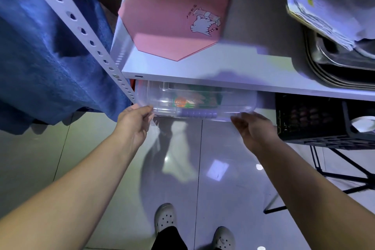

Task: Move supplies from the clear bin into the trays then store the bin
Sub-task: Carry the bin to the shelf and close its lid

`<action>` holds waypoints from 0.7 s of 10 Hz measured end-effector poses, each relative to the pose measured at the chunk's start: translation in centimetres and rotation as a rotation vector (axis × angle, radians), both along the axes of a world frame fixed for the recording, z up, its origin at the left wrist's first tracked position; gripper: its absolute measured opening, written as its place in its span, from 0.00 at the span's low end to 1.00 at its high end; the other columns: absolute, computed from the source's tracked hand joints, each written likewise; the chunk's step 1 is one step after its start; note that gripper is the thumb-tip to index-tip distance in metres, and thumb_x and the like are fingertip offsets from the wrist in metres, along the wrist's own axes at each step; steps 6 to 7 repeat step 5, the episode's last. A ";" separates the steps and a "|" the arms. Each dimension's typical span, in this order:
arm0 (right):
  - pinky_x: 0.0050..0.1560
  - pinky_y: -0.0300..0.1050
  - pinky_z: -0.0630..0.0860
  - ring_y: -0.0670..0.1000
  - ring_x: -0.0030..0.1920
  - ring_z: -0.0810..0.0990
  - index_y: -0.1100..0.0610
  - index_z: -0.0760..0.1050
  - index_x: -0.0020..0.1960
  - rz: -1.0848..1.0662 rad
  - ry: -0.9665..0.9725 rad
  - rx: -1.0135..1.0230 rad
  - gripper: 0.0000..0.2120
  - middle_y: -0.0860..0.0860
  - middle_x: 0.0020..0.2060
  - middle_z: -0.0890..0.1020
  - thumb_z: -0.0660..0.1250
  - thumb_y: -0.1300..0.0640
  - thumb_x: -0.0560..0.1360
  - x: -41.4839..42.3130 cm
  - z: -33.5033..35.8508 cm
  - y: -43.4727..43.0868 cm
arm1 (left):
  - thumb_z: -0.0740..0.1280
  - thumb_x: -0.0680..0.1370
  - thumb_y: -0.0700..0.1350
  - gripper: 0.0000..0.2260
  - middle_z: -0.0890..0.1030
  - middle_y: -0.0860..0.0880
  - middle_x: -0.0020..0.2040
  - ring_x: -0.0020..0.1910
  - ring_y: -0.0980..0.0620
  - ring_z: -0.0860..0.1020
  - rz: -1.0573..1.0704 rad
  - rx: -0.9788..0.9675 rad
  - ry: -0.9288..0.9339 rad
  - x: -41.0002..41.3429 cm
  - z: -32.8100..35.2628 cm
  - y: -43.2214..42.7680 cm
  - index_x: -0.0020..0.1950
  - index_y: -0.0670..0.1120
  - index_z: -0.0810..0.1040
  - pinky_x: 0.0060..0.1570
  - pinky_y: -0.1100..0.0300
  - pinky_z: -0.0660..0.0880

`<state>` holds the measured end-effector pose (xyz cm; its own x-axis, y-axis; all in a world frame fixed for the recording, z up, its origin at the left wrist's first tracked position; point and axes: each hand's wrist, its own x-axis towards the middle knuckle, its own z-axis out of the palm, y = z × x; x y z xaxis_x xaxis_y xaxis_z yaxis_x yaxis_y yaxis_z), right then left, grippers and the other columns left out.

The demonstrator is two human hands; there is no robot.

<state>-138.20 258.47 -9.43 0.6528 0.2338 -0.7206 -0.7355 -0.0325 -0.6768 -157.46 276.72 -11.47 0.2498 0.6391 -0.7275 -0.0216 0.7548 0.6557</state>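
While the clear bin (194, 103) sits half under the white shelf (203, 69), the left hand (134, 122) grips its left corner. The right hand (251, 128) is at the right end, too blurry to tell if it holds. Best to pull with both hands, evenly and flat. The bin's long side runs left to right, facing the person.

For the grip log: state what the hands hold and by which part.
The clear bin, held by both hands: left hand pinches its front left corner, right hand cups its front right corner.
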 end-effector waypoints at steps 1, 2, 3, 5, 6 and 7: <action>0.44 0.42 0.79 0.53 0.39 0.80 0.60 0.71 0.44 0.039 -0.035 -0.021 0.11 0.58 0.39 0.78 0.61 0.75 0.73 0.1 -0.3 0.8 | 0.65 0.76 0.36 0.07 0.74 0.45 0.39 0.32 0.53 0.73 0.017 0.019 0.081 1.2 -0.3 0.5 0.42 0.46 0.72 0.32 0.63 0.70; 0.47 0.44 0.78 0.53 0.42 0.81 0.59 0.69 0.53 0.090 -0.041 -0.079 0.13 0.59 0.43 0.79 0.64 0.73 0.73 -0.4 -1.0 0.7 | 0.65 0.76 0.38 0.14 0.69 0.42 0.44 0.31 0.52 0.70 0.033 0.082 0.144 2.0 -0.6 0.7 0.34 0.49 0.66 0.26 0.67 0.68; 0.41 0.41 0.77 0.52 0.42 0.80 0.61 0.70 0.56 0.138 -0.057 -0.202 0.13 0.58 0.42 0.79 0.61 0.72 0.75 -1.6 -1.5 -0.7 | 0.65 0.77 0.38 0.14 0.68 0.43 0.45 0.34 0.51 0.70 0.049 0.101 0.160 2.0 -0.9 0.5 0.33 0.49 0.67 0.23 0.68 0.67; 0.40 0.41 0.76 0.50 0.38 0.79 0.62 0.74 0.51 0.232 -0.122 -0.399 0.09 0.56 0.37 0.79 0.59 0.71 0.75 -4.9 -1.9 -5.7 | 0.65 0.77 0.36 0.10 0.74 0.42 0.43 0.33 0.52 0.75 0.044 0.081 0.209 1.7 0.2 -0.2 0.36 0.45 0.71 0.33 0.63 0.72; 0.40 0.41 0.76 0.50 0.38 0.79 0.62 0.74 0.51 0.232 -0.122 -0.399 0.09 0.56 0.37 0.79 0.59 0.71 0.75 -4.9 -1.9 -5.7 | 0.65 0.77 0.36 0.10 0.74 0.42 0.43 0.33 0.52 0.75 0.044 0.081 0.209 1.7 0.2 -0.2 0.36 0.45 0.71 0.33 0.63 0.72; 0.40 0.41 0.76 0.50 0.38 0.79 0.62 0.74 0.51 0.232 -0.122 -0.399 0.09 0.56 0.37 0.79 0.59 0.71 0.75 -4.9 -1.9 -5.7 | 0.65 0.77 0.36 0.10 0.74 0.42 0.43 0.33 0.52 0.75 0.044 0.081 0.209 1.7 0.2 -0.2 0.36 0.45 0.71 0.33 0.63 0.72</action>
